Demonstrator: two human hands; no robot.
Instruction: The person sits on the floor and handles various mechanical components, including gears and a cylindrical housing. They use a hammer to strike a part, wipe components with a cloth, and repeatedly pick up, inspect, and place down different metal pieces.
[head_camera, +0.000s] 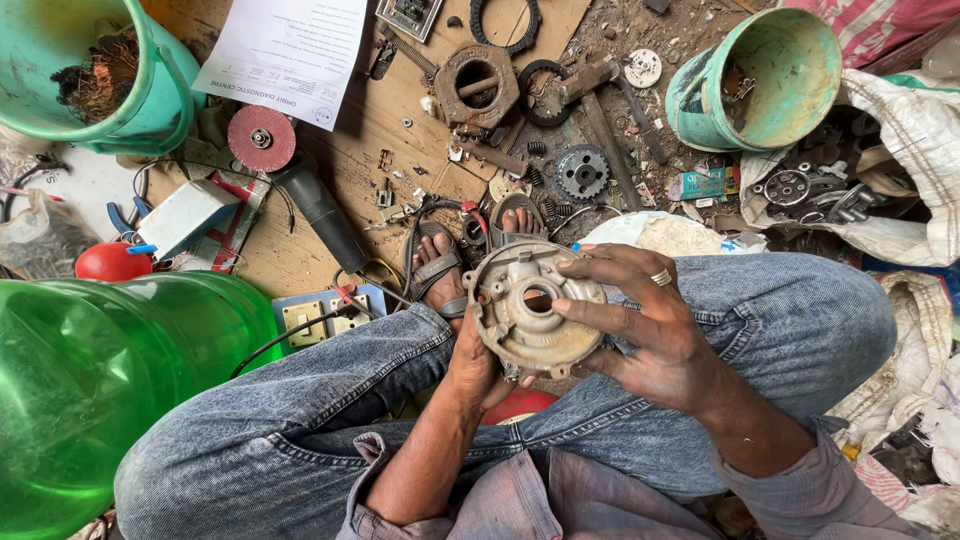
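A round, grimy cast-metal cover (530, 308) with a centre hole and bolt ears is held above my lap, between my knees. My left hand (472, 362) grips it from underneath at its lower left edge. My right hand (640, 322), with a ring on one finger, spreads over its right side, fingertips touching the face near the centre hole. My sandalled feet (470, 255) rest on the cardboard just beyond the cover.
An angle grinder (300, 180) with a red disc lies on the cardboard at left. A gear (582, 172), a hammer (600, 110) and metal rings lie ahead. Teal buckets (765, 75) stand at both top corners. A green bottle (100, 380) is at left, a parts sack (880, 180) at right.
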